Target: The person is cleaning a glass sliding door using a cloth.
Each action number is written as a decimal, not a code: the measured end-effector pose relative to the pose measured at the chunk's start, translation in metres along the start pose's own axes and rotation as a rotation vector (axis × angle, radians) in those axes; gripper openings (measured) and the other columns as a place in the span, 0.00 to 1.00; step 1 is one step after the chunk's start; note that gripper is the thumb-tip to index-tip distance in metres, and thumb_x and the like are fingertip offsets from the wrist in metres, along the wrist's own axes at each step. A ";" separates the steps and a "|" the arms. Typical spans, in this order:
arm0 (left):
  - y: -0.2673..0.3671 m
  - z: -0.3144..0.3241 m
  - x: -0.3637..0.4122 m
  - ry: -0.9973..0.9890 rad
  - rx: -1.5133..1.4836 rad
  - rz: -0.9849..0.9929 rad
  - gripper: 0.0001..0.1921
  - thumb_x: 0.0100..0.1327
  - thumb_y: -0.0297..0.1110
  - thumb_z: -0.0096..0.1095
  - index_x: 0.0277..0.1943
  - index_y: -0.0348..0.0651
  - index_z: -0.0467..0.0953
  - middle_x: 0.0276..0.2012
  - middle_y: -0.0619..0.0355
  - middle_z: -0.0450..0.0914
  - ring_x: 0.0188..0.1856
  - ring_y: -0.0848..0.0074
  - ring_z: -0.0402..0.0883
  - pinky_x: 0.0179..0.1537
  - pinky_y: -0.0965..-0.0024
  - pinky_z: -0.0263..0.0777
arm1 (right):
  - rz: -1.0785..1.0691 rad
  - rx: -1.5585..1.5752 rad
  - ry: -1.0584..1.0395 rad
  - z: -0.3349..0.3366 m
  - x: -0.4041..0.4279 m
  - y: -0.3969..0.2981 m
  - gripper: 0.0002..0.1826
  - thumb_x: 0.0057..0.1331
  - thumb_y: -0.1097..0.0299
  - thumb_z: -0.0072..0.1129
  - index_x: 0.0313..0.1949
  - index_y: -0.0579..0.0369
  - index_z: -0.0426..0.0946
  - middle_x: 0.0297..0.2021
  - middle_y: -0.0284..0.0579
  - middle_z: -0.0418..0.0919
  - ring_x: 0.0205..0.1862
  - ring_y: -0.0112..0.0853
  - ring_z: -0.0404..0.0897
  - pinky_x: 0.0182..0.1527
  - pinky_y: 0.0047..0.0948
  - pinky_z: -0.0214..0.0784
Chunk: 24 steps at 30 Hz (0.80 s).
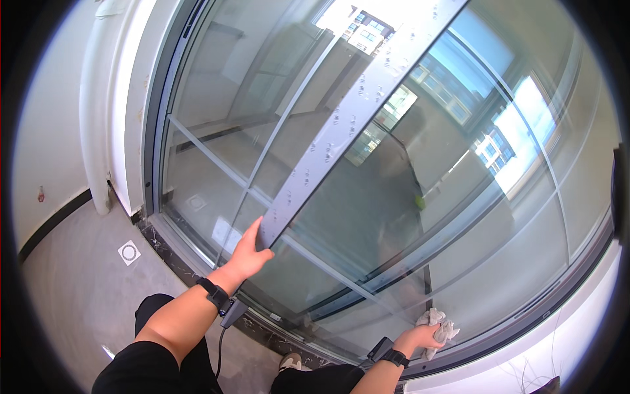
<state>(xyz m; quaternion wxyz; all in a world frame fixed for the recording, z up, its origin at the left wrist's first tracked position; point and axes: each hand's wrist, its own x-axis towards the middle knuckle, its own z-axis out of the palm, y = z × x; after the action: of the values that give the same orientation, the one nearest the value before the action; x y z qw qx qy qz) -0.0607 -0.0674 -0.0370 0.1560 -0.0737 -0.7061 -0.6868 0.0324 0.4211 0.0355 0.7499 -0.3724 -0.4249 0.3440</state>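
Before me stands a framed glass sliding door (344,216) with thin grid bars. My left hand (251,251) is on the lower part of the door's upright frame piece (339,118), which is wrapped in film bearing printed writing. Its thumb and a finger lie at either edge of that piece; the far fingers are hidden. At the lower right, my right hand (422,339) holds a crumpled pale cloth (444,334) at the glass near the door's side frame. Both wrists wear black straps with small devices, and a cable hangs from the left one.
A dark stone threshold (170,253) runs under the door. A square floor drain (129,252) lies in the grey floor at left, and a white vertical pipe (94,108) stands by the wall. Thin wires (529,377) show at lower right. The glass carries reflections of windows and buildings.
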 end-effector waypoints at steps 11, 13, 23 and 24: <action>0.008 0.014 -0.014 -0.111 0.054 -0.010 0.48 0.51 0.33 0.65 0.75 0.38 0.48 0.70 0.36 0.58 0.72 0.50 0.59 0.70 0.61 0.56 | -0.386 0.167 -0.249 0.015 -0.143 -0.090 0.41 0.56 0.82 0.67 0.65 0.62 0.53 0.58 0.58 0.66 0.58 0.46 0.72 0.61 0.43 0.69; 0.013 0.016 -0.017 -0.135 0.079 -0.006 0.49 0.51 0.33 0.65 0.75 0.38 0.47 0.70 0.36 0.58 0.72 0.50 0.58 0.70 0.61 0.56 | -0.544 0.120 -0.332 0.011 -0.159 -0.094 0.39 0.57 0.82 0.65 0.64 0.62 0.53 0.57 0.56 0.64 0.58 0.46 0.72 0.62 0.42 0.67; 0.017 0.026 -0.025 -0.268 0.099 0.002 0.50 0.52 0.33 0.66 0.75 0.36 0.45 0.72 0.38 0.55 0.73 0.52 0.57 0.71 0.63 0.55 | -0.883 0.025 -0.603 -0.015 -0.220 -0.105 0.41 0.53 0.73 0.73 0.60 0.60 0.55 0.58 0.67 0.56 0.62 0.58 0.58 0.61 0.59 0.52; 0.017 0.028 -0.026 -0.267 0.099 0.002 0.50 0.52 0.33 0.66 0.75 0.36 0.45 0.72 0.38 0.55 0.73 0.52 0.57 0.71 0.63 0.55 | -0.887 0.059 -0.612 -0.013 -0.224 -0.102 0.41 0.53 0.73 0.73 0.60 0.59 0.55 0.58 0.68 0.55 0.62 0.59 0.58 0.61 0.59 0.52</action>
<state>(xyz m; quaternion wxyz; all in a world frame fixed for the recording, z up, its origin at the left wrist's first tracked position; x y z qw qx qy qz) -0.0341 -0.0357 -0.0291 0.0649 -0.1573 -0.7534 -0.6352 -0.0254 0.1818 0.0323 0.6754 -0.0184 -0.7306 0.0988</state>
